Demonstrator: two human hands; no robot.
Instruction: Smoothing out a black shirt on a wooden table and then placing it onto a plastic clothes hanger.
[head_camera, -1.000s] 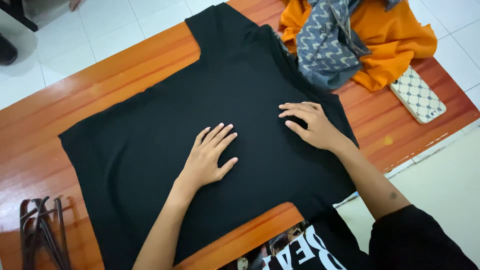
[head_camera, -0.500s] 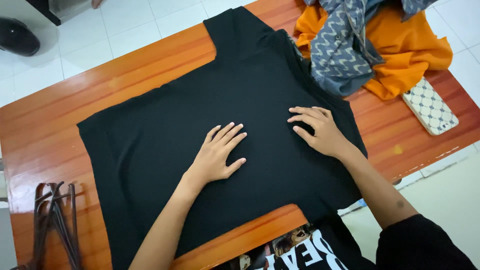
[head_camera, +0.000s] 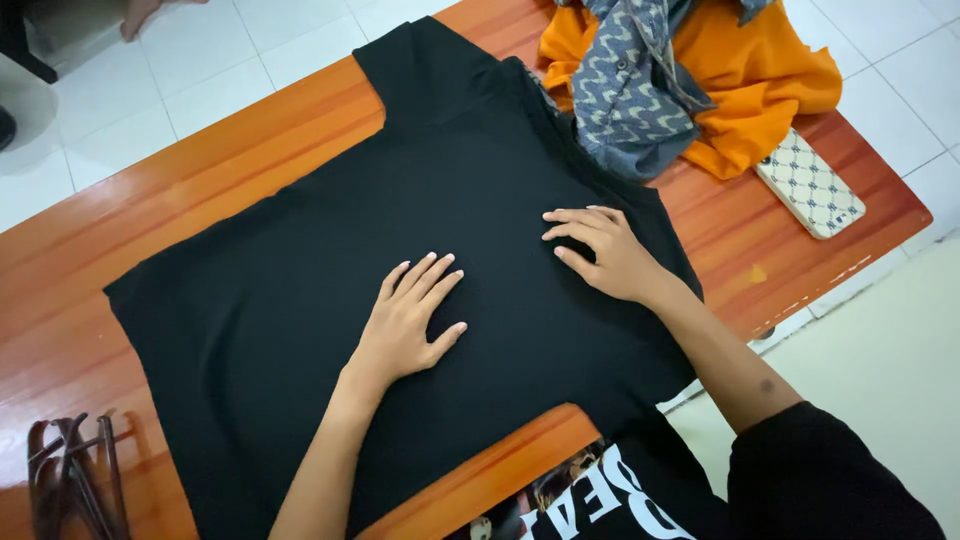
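A black shirt (head_camera: 330, 250) is being seen from above, spread flat across an orange-brown wooden table (head_camera: 150, 215), covering most of its middle. One sleeve is reaching toward the far edge of the table, and the hem is lying toward the left end.

The left hand (head_camera: 405, 325) is being pressed palm-down on the middle of the shirt, fingers spread wide and flat, with nothing gripped. The right hand (head_camera: 600, 250) is being rested on the shirt close to its right edge, fingers held near together and slightly curled against the cloth; whether a fold of fabric is being pinched beneath them cannot be told, since black cloth is hiding any crease. The two hands are being kept apart, with bare shirt between them.

At the far right end of the table, an orange cloth (head_camera: 770, 80) is being shown heaped, with a grey patterned garment (head_camera: 625, 95) lying on top of it and touching the shirt's edge. Just beside the heap, a phone (head_camera: 810, 185) in a white patterned case is lying flat. At the near left corner, a bundle of dark hangers (head_camera: 70, 480) is being shown.
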